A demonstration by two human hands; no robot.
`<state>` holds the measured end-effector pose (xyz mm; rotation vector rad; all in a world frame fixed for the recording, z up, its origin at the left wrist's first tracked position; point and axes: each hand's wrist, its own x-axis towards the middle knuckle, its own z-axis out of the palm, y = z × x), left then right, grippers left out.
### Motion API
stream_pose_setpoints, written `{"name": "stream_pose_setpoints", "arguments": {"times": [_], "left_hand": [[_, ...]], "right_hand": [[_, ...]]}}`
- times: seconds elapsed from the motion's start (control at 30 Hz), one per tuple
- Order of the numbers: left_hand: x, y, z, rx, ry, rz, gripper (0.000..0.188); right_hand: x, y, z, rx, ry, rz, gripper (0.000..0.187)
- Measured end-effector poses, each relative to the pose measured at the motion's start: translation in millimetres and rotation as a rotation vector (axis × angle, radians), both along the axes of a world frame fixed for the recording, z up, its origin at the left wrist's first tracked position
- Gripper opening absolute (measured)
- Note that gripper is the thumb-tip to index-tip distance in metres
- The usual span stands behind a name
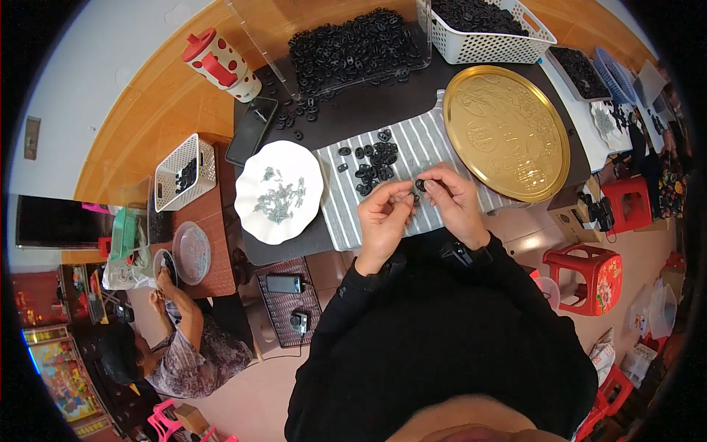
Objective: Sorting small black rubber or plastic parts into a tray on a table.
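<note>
From my remote seat I watched the left hand [383, 216] and the right hand [451, 197] meet above the striped cloth [346, 214], fingertips pinched together on one small black ring part [420, 184] held between them. Just beyond the hands a loose cluster of black ring parts [375, 166] lay on the cloth, with the white scalloped plate of small metal pieces [278, 193] to the left and the round gold tray [507, 132] to the right. A larger heap of black parts [353, 48] sat farther back on the dark table, beside a white basket [486, 33].
</note>
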<state>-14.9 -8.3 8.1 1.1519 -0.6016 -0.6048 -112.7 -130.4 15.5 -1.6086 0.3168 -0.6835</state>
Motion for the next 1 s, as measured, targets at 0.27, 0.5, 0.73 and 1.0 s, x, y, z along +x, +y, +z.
{"name": "stream_pose_setpoints", "arguments": {"times": [0.27,0.5,0.73,1.0], "left_hand": [[0.7,0.0,-1.0,-0.027,0.010,0.000,0.022],[1.4,-1.5,-2.6,-0.048,0.033,-0.002,0.022],[1.3,-2.2,-5.3,-0.076,0.045,0.006,0.022],[2.2,-2.5,-7.1,-0.099,0.100,0.023,0.022]], "right_hand": [[3.7,1.1,2.4,-0.093,-0.046,-0.006,0.013],[5.6,2.0,1.0,-0.136,-0.084,0.009,0.013],[7.4,7.8,1.6,-0.147,-0.075,-0.038,0.014],[6.2,8.6,-0.1,-0.210,-0.113,-0.006,0.022]]}}
